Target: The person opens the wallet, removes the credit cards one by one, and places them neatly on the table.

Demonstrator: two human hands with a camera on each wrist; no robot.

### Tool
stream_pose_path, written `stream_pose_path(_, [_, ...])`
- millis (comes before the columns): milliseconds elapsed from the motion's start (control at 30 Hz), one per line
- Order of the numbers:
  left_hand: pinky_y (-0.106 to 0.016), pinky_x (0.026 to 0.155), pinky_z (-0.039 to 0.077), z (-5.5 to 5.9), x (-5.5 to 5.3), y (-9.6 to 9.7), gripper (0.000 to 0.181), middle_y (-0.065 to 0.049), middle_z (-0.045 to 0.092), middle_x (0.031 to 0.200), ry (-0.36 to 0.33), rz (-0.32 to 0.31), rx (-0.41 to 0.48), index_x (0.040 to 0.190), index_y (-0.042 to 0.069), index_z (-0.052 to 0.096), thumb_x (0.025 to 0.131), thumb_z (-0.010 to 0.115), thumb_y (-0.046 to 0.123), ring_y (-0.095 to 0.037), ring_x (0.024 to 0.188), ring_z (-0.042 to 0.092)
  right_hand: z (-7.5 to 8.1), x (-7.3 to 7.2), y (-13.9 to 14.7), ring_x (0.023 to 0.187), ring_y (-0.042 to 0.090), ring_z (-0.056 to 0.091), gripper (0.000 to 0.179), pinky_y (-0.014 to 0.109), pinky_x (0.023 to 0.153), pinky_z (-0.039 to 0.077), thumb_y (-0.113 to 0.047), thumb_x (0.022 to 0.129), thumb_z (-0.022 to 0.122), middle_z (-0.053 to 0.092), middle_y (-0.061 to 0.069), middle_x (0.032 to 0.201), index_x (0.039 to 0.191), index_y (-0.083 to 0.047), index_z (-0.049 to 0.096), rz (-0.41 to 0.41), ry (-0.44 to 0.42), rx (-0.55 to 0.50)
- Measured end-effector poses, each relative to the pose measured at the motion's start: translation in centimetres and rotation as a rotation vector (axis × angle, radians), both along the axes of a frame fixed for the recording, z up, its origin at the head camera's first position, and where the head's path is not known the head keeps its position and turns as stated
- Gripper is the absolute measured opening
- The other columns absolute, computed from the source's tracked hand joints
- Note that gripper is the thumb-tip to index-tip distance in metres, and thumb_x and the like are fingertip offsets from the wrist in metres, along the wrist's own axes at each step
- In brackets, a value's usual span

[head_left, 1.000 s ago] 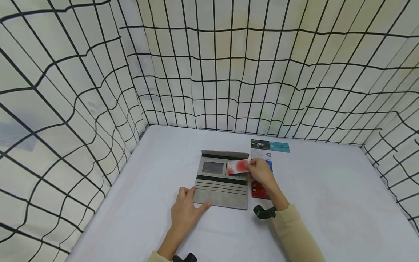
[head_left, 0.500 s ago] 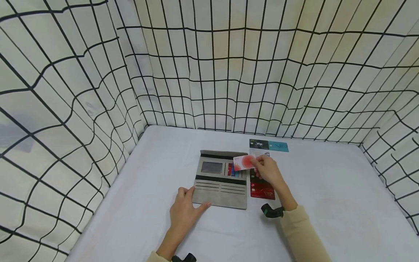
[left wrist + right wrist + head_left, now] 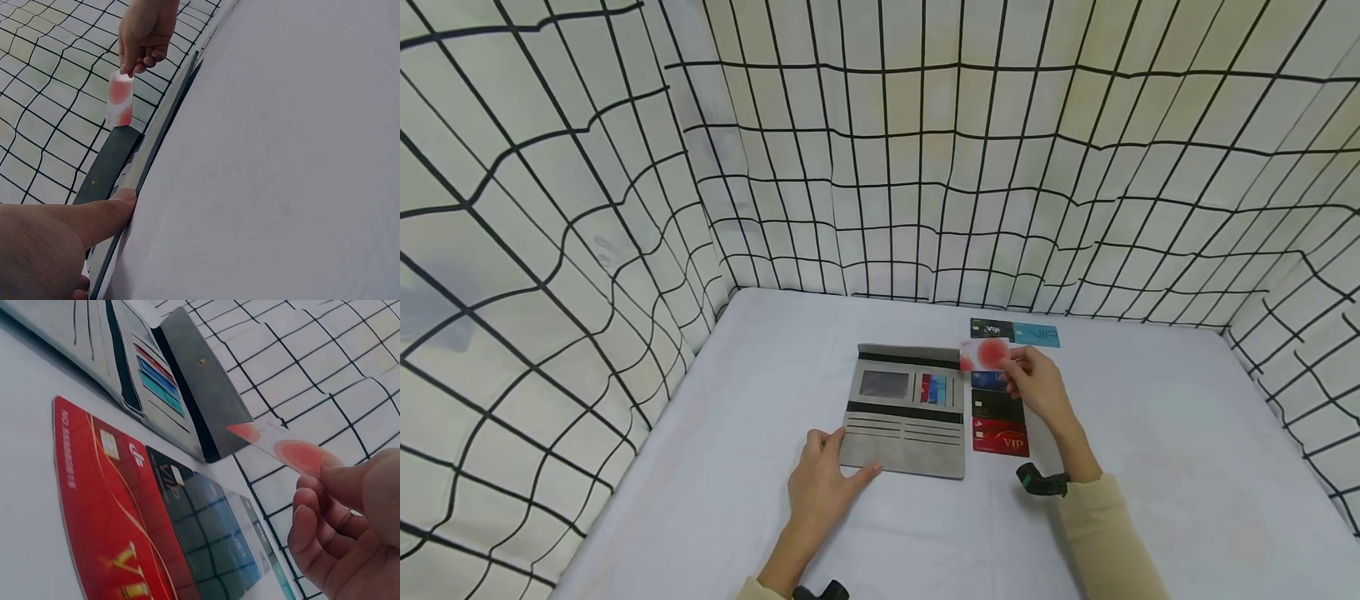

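A grey wallet (image 3: 910, 446) lies unfolded on the white table. It has a clear window (image 3: 884, 384) and card slots, some holding red and blue cards (image 3: 934, 388). My left hand (image 3: 823, 483) rests at its near left corner, thumb along the front edge and fingers at the left side. In the left wrist view the thumb (image 3: 103, 219) lies straight against the wallet's edge. My right hand (image 3: 1037, 383) pinches a white card with red circles (image 3: 985, 354) between thumb and fingers. That card is raised, just right of the wallet's upper right corner.
A column of cards lies right of the wallet: a red VIP card (image 3: 1001, 437), a black card (image 3: 997, 405) and a blue card (image 3: 988, 381). Farther back are a black Vip card (image 3: 991, 328) and a teal card (image 3: 1037, 335). Black netting (image 3: 887, 183) encloses the table.
My right hand has moved right with the red-circled card, from over the wallet's slots to above the card column. The cards in the slots now show. My left hand has stayed put.
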State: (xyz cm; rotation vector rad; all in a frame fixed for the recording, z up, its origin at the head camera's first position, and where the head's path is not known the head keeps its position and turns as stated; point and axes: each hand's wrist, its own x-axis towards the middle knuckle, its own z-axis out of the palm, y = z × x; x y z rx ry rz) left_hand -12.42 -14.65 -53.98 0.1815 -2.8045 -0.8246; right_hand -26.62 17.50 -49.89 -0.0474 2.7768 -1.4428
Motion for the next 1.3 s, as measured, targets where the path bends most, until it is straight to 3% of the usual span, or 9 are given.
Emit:
stream_pose_path(167, [-0.026,0.054,0.036,-0.1,0.1,0.0,0.083,-0.005,0.048,0.099,0.037,-0.007,-0.012,0.131,0.0,0.062,0.072,0.085,0.053,-0.013,0.074,0.045,-0.1,0.1,1.2,0.074,0.02,0.061,0.038,0.022,0.067,0.053,-0.029,0.105,0.053,0.067,0.021,0.101,0.129,0.0,0.054,-0.023,0.025,0.004])
stream_pose_path(333, [-0.024,0.053,0.035,-0.1,0.1,0.1,0.083,-0.004,0.048,0.098,0.055,-0.003,-0.017,0.131,-0.001,0.063,0.071,0.085,0.052,-0.012,0.072,0.043,-0.4,0.1,2.2,0.076,0.02,0.061,0.041,0.019,0.067,0.052,-0.034,0.104,0.053,0.066,0.021,0.102,0.127,-0.001,0.057,-0.099,0.043,-0.042])
stream_pose_path(700, [-0.026,0.055,0.037,0.0,0.0,0.0,0.084,-0.005,0.049,0.101,0.008,0.006,-0.01,0.133,0.0,0.061,0.072,0.085,0.053,-0.013,0.076,0.046,-1.6,-0.1,4.5,0.067,0.005,0.063,0.04,0.014,0.065,0.054,-0.037,0.097,0.064,0.071,0.018,0.096,0.116,-0.002,0.069,-0.253,0.131,-0.123])
stream_pose_path(1000, [-0.026,0.056,0.037,-0.1,-0.1,0.1,0.084,-0.005,0.048,0.101,-0.007,0.005,-0.003,0.134,0.001,0.06,0.073,0.084,0.054,-0.013,0.076,0.045,-1.7,-0.1,6.2,0.06,-0.001,0.064,0.038,0.016,0.06,0.055,-0.03,0.095,0.069,0.067,-0.015,0.072,0.113,0.003,0.066,-0.376,0.116,-0.258])
stream_pose_path(1300, [-0.026,0.056,0.037,-0.2,-0.1,0.1,0.084,-0.005,0.048,0.101,-0.014,0.01,0.0,0.135,0.002,0.06,0.072,0.085,0.053,-0.012,0.076,0.045,-2.0,-0.2,7.7,0.058,-0.002,0.063,0.039,0.016,0.06,0.055,-0.026,0.097,0.067,0.065,-0.016,0.069,0.117,0.007,0.063,-0.419,0.081,-0.3])
